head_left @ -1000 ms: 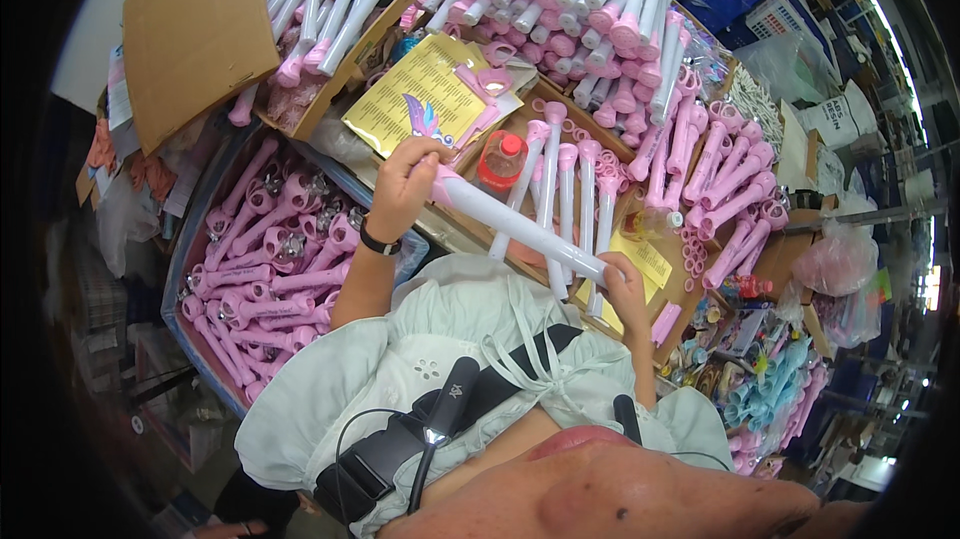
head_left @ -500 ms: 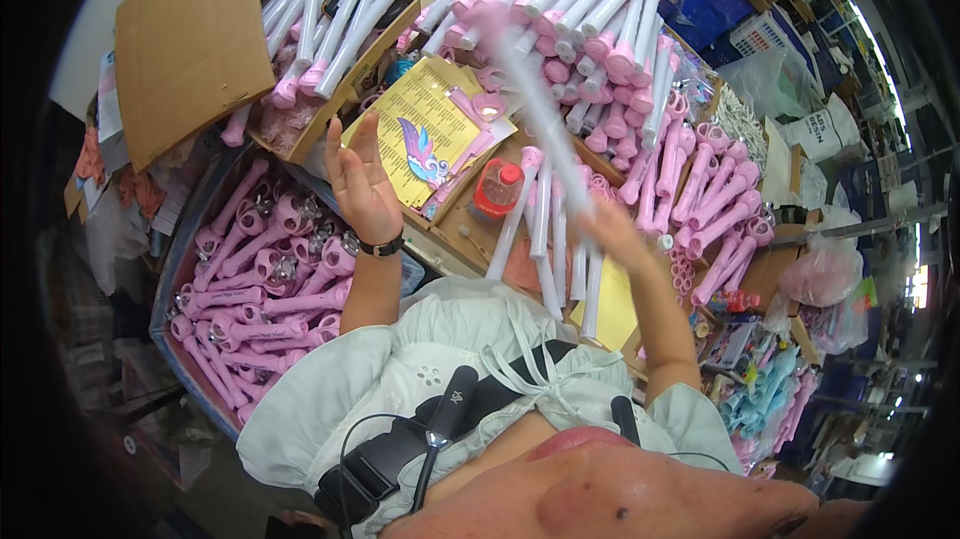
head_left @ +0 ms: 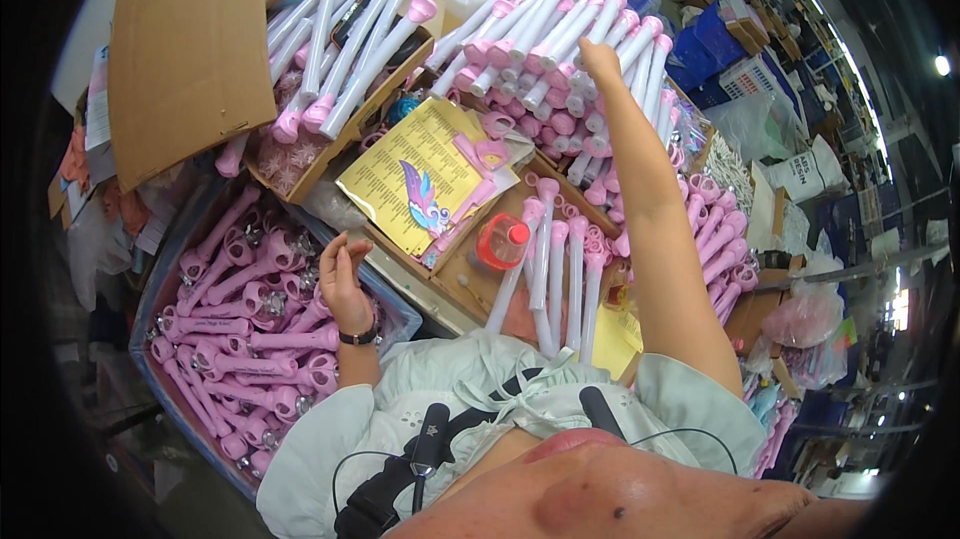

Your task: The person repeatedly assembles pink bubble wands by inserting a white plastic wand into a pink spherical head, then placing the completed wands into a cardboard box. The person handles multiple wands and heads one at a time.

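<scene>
Head view: toward eight o'clock from the centre, pink handles [head_left: 240,367] are heaped in a blue bin [head_left: 397,311]. By its edge, near nine o'clock, the left hand [head_left: 343,284] is held empty, fingers loosely curled. Close to the centre, a red-capped bottle [head_left: 500,242] is seen, with a loose row of tubes [head_left: 558,284] at four. Farther off, at one o'clock, the pile of white, pink-ended tubes [head_left: 540,57] is reached by the right hand [head_left: 600,64]; whether one is gripped cannot be told.
</scene>
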`<state>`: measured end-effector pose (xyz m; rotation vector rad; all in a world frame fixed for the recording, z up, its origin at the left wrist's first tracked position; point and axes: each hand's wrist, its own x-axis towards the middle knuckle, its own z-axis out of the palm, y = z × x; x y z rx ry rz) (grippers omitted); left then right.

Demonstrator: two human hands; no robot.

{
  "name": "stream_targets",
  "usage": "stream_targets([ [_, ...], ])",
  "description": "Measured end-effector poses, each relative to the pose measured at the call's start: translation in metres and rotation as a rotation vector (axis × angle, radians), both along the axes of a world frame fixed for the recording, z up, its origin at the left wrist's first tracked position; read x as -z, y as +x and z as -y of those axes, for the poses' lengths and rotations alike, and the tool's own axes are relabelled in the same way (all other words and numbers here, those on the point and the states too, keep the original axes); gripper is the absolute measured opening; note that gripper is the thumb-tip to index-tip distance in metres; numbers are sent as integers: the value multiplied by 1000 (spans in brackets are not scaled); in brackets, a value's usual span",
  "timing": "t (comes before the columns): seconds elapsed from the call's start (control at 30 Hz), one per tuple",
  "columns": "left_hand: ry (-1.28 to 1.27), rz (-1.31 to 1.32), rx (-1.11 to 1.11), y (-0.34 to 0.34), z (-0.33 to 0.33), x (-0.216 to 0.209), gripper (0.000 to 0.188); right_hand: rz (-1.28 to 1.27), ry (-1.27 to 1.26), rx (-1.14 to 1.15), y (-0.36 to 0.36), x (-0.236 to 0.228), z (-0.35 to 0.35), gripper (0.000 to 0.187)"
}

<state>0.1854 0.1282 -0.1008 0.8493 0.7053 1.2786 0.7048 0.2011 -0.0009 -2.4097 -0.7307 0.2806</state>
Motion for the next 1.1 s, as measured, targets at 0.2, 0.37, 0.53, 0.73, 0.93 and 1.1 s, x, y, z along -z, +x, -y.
stream_targets([
  [0.2, -6, -30, 54, 4, -7, 5, 23, 100, 43, 210, -37, 9, -9, 69],
  [0.37, -8, -52, 114, 14, -8, 3, 23, 248, 413, 86, -72, 29, 59, 59],
  [0.53, -27, -103, 181, 21, -2, 0, 23, 185, 441, 6, -155, 122, 216, 25],
  [0.73, 23, -150, 345, 34, 11, -10, 23, -26, -54, -41, -269, 190, 338, 44],
  [0.93, 89, -193, 460, 51, 38, -26, 23, -220, 52, 42, -286, 186, 332, 61],
  [1.1, 138, -226, 505, 54, 62, -37, 23, -46, -83, 16, -268, 198, 316, 62],
])
